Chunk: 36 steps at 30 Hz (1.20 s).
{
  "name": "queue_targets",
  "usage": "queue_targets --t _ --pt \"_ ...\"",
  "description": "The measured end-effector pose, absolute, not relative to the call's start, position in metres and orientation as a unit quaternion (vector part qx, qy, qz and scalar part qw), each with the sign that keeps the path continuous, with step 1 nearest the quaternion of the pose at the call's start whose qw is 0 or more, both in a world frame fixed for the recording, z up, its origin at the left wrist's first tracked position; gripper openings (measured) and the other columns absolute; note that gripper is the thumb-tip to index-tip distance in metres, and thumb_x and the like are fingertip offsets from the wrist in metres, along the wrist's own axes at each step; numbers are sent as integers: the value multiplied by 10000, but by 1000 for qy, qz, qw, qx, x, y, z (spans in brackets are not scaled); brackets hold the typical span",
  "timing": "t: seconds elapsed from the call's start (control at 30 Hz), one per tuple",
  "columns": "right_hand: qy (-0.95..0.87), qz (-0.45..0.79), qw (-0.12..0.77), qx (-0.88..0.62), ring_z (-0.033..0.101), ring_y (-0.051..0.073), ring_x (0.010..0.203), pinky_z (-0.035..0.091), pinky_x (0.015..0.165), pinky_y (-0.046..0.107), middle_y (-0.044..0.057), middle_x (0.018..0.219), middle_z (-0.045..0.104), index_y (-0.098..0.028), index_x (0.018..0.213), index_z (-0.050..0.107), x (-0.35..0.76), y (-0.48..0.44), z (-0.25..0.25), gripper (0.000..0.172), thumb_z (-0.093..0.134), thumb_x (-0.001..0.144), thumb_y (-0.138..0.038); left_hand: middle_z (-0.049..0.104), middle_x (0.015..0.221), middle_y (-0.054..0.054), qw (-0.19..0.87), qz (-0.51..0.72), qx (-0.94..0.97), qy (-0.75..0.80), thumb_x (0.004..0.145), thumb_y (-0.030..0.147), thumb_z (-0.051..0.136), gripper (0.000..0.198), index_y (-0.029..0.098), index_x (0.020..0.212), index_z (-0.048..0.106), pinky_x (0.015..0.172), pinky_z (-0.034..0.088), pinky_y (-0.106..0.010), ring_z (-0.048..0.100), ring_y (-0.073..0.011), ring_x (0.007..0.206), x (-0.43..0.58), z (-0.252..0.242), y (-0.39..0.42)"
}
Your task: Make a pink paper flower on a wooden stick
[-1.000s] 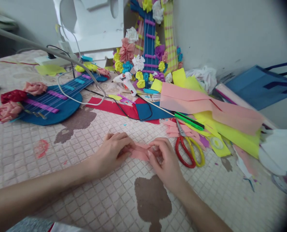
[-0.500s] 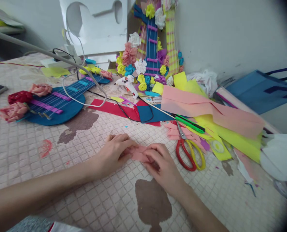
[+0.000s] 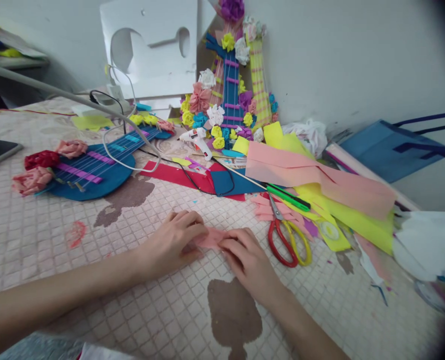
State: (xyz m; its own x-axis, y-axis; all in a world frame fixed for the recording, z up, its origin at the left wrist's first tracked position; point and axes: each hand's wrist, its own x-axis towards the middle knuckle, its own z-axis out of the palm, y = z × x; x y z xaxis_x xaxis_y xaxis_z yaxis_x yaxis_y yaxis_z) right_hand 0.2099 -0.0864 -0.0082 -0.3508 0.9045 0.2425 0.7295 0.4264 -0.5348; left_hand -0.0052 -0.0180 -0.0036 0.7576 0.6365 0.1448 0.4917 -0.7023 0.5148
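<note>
A small piece of pink paper (image 3: pixel 211 237) lies on the quilted pink cloth (image 3: pixel 140 310) in front of me. My left hand (image 3: pixel 173 242) pinches its left end, fingers bent over it. Pressing down on the right part is my right hand (image 3: pixel 247 257), fingers curled and covering most of the paper. Only a narrow strip of pink shows between the two hands.
Red and yellow scissors (image 3: pixel 288 240) lie just right of my right hand, beside pink paper scraps (image 3: pixel 267 209) and a green pen (image 3: pixel 288 197). Pink and yellow sheets (image 3: pixel 320 185) pile up at right. A glue gun (image 3: pixel 198 139), a blue paper guitar (image 3: pixel 91 167) and an upright decorated guitar (image 3: pixel 230 90) stand behind.
My right hand has slid left over the pink paper, covering more of it, and the hands have closed together. The view has tilted up slightly.
</note>
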Motion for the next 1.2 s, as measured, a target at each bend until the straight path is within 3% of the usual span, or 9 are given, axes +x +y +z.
queue_targets --t 0.17,0.37,0.53,0.7,0.8,0.97,1.2 --pt "-808 162 248 -509 515 206 985 482 861 398 65 1031 567 -230 1014 598 211 -86 -8 214 493 869 -111 561 1065 -60 210 177 926 259 808 94 551 196 189 979 568 851 391 -372 503 -213 992 -4 -2 -19" --pt "-787 202 281 -511 528 207 968 485 830 389 64 1023 567 -233 1024 553 215 -86 -9 202 533 844 -144 580 931 -44 237 171 927 233 828 80 501 146 183 873 594 808 429 -323 529 -182 899 -5 -4 -18" --pt "-734 261 324 -537 558 171 877 489 755 317 55 986 561 -221 1019 542 216 -85 -8 188 522 844 -155 583 940 -50 271 183 916 234 837 97 494 143 180 894 595 808 449 -326 541 -179 894 -4 -3 -18" --pt "-706 238 363 -560 552 168 836 474 696 294 44 922 563 -217 924 552 218 -82 -10 100 506 853 -164 590 964 -56 297 268 865 303 868 147 477 153 174 974 584 790 485 -302 568 -167 902 -5 1 -11" --pt "-721 222 348 -556 553 170 870 487 710 295 51 970 550 -223 958 552 219 -79 -11 166 505 834 -122 589 978 -58 275 267 863 329 837 151 522 168 170 992 584 769 497 -296 575 -174 907 -6 0 -4" --pt "-773 170 283 -541 521 191 1014 467 868 352 67 1041 513 -219 998 542 223 -72 -9 285 474 797 -28 588 927 -64 228 223 899 301 859 153 495 153 165 956 612 792 483 -317 565 -183 898 -1 -4 6" --pt "-834 132 211 -493 517 187 888 476 780 351 61 930 557 -191 900 555 226 -60 -8 180 419 888 -73 590 875 -55 136 171 944 248 892 169 482 144 149 872 623 769 440 -330 539 -177 825 5 -1 11"
